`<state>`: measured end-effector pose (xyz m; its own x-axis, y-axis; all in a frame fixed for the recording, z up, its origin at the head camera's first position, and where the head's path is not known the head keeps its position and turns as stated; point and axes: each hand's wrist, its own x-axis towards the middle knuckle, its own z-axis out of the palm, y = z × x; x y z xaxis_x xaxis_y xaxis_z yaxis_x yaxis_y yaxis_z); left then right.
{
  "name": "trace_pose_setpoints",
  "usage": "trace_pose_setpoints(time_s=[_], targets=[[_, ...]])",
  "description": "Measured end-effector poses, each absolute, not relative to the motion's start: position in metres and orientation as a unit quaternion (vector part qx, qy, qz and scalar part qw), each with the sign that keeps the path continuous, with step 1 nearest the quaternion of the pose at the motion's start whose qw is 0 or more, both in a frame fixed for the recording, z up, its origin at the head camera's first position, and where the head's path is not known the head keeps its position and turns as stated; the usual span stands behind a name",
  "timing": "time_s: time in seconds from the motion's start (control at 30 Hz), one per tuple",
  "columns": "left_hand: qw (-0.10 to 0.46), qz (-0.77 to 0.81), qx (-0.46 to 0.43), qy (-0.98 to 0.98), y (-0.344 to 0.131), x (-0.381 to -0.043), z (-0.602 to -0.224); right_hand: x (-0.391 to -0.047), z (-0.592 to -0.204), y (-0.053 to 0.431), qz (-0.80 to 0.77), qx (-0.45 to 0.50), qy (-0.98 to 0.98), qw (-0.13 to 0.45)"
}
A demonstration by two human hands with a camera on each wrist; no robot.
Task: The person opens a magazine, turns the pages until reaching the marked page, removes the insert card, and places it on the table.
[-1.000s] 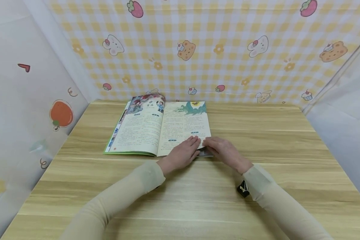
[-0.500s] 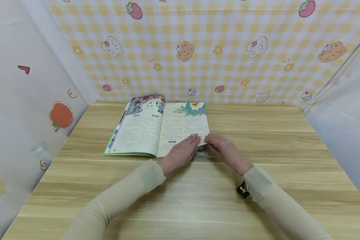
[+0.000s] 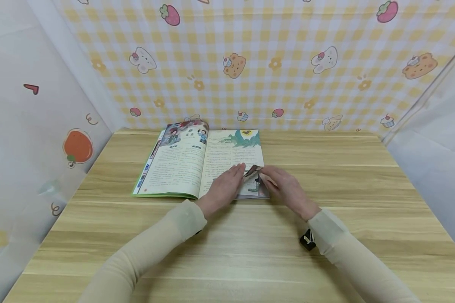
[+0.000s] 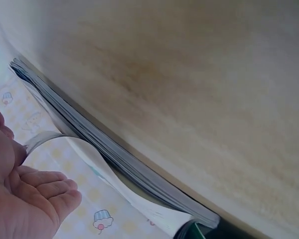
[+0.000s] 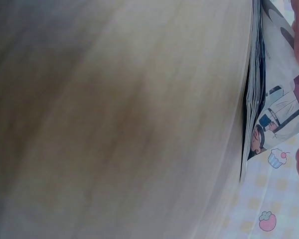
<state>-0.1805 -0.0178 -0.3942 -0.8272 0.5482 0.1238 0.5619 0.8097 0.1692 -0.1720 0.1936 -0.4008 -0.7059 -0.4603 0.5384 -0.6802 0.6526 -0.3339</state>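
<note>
An open magazine (image 3: pixel 178 168) with text columns and coloured drawings lies on the wooden table. Its right-hand page (image 3: pixel 227 147) has its lower outer corner raised and bent over, baring a grey illustrated page (image 3: pixel 253 189) underneath. My right hand (image 3: pixel 288 189) pinches that raised corner between thumb and fingers. Beside it, my left hand (image 3: pixel 223 187) rests on the lower part of the same page, fingers stretched out. The left wrist view shows a page edge (image 4: pixel 84 149) curving up from the thick stack of leaves. In the right wrist view, the illustrated page (image 5: pixel 279 109) shows a drawn figure.
The wooden table (image 3: pixel 345 168) stretches around the magazine on both sides and in front. A checked cloth backdrop (image 3: pixel 273 84) rises directly behind it. A white sheet (image 3: pixel 30 147) with printed pictures hangs at the left. A small black object (image 3: pixel 308 240) sits under the right cuff.
The right hand has drawn the page corner slightly up and inward, folding it back and uncovering more of the page below. The left hand has shifted a little to the left.
</note>
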Motion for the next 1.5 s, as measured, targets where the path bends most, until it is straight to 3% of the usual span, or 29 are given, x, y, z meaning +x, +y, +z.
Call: trace_pose_setpoints(time_s=[0.3, 0.6, 0.97, 1.33, 1.5], targets=[[0.024, -0.091, -0.262, -0.961, -0.0158, -0.1876, -0.3973, -0.1727, -0.4026, 0.1935, 0.247, 0.35, -0.901, 0.07], [0.004, -0.038, -0.239, -0.97, -0.0157, -0.1898, -0.4, -0.1712, -0.4014, 0.1903, 0.203, 0.362, -0.91, -0.003], [0.006, 0.092, -0.296, -0.951, -0.0185, -0.1877, -0.4043, -0.173, -0.4039, 0.1901, 0.194, 0.378, -0.905, -0.021], [-0.023, 0.072, -0.289, -0.954, -0.0187, -0.1864, -0.4015, -0.1742, -0.4031, 0.1882, 0.191, 0.383, -0.904, -0.02], [-0.005, 0.074, -0.287, -0.955, -0.0224, -0.1869, -0.4026, -0.1752, -0.4041, 0.1876, 0.19, 0.386, -0.903, -0.013]])
